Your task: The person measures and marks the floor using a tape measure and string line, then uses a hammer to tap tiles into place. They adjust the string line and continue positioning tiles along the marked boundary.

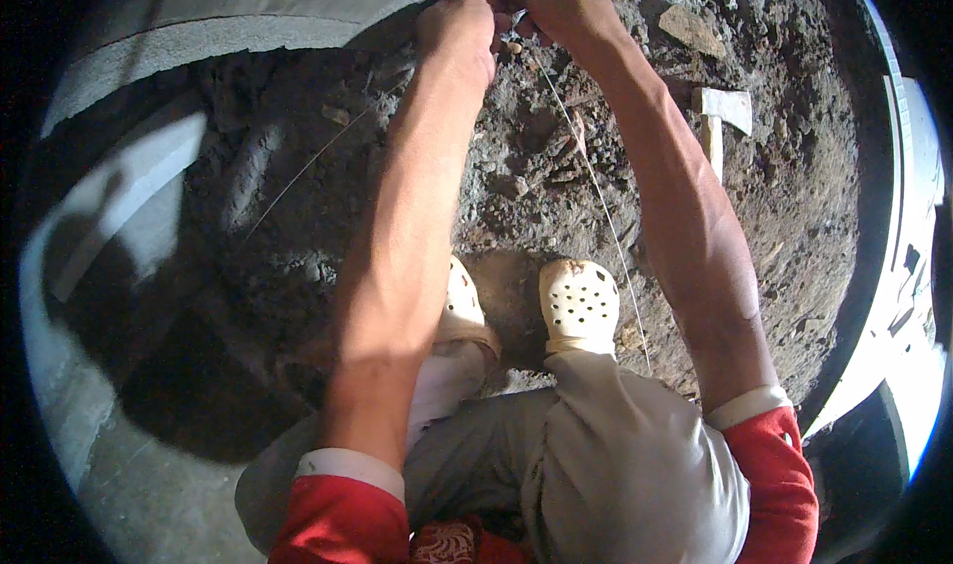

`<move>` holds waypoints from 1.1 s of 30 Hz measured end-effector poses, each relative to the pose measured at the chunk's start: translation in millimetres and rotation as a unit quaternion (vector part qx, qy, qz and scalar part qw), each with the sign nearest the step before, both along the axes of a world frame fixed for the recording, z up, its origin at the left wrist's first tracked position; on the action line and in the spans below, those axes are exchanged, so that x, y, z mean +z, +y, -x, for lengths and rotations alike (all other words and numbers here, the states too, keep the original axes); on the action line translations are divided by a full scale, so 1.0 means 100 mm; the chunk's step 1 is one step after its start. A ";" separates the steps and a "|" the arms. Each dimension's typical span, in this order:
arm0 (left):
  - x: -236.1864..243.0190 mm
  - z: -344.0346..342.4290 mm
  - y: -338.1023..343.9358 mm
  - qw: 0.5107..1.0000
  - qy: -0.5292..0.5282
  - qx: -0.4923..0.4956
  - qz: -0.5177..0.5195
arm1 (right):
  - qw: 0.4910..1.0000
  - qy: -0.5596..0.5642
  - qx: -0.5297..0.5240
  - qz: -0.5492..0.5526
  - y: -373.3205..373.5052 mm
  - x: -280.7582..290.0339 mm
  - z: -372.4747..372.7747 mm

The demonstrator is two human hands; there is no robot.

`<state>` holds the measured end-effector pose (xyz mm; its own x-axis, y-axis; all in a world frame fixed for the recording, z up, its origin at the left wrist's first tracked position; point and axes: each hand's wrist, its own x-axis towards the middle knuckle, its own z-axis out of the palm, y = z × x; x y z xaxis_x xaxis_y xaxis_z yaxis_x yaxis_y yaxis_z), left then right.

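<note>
At the top edge, my left hand (459,30) is closed like a fist, its fingers turned toward my other hand. Close beside it, my right hand (568,6) has its fingers bent and pinched together. Whatever lies between the fingers is hidden. A thin white string (594,175) runs over the soil from beside my right knee up to just below the hands. Another thin line (316,157) slants from the left toward my left wrist. A hatchet (725,112) with a pale metal head lies right of my right forearm, its handle partly covered by the arm.
Rough dark soil (516,182) with small stones surrounds my pale perforated clogs (581,301). A flat stone (692,30) lies at the upper right. A concrete edge (213,38) curves along the upper left, and a pale slab (134,192) stands at left. White boards (884,296) border the right side.
</note>
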<state>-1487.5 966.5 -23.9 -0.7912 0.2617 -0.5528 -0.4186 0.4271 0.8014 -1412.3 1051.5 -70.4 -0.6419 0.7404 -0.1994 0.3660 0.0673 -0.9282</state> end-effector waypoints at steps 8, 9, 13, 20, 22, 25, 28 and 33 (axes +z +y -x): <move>-0.08 0.28 -0.12 0.984 -0.110 -0.135 0.041 | 0.983 0.078 -0.160 0.036 -0.38 0.17 -0.72; -0.11 0.33 -0.14 0.980 -0.133 -0.150 0.005 | 0.973 0.105 -0.191 0.080 -0.45 0.22 -0.94; -0.27 0.42 -0.13 0.970 -0.193 -0.129 -0.066 | 0.971 0.002 -0.224 0.087 -0.72 0.27 -1.64; -0.38 0.47 -0.17 0.962 -0.224 -0.086 -0.132 | 0.969 -0.118 -0.199 0.084 -1.23 0.23 -2.25; -0.37 0.48 -0.17 0.955 -0.242 -0.090 -0.149 | 0.966 -0.116 -0.185 0.137 -1.31 0.21 -2.31; -0.35 0.49 -0.17 0.949 -0.255 -0.089 -0.162 | 0.973 -0.125 -0.162 0.110 -1.33 0.17 -2.33; -0.34 0.48 -0.17 0.948 -0.257 -0.086 -0.165 | 0.975 -0.116 -0.166 0.087 -1.30 0.17 -2.30; -0.32 0.49 -0.16 0.946 -0.261 -0.084 -0.172 | 0.966 -0.122 -0.190 0.124 -1.25 0.26 -2.26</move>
